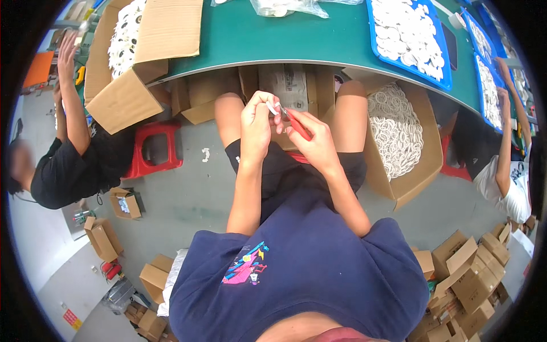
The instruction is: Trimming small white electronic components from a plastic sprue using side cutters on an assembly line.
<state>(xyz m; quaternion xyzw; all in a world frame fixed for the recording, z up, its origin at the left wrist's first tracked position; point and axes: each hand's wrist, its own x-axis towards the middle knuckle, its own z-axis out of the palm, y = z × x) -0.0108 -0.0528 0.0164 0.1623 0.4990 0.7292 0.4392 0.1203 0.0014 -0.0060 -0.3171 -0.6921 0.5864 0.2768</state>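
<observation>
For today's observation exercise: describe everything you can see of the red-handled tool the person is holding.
The red-handled tool is slim, with a red, plastic-looking handle and a short grey metal tip. It lies slanted, tip up and to the left, over the person's lap below the green table edge. The right hand grips the handle; the tip meets a small white piece pinched in the left hand. Its exact kind is too small to tell.
</observation>
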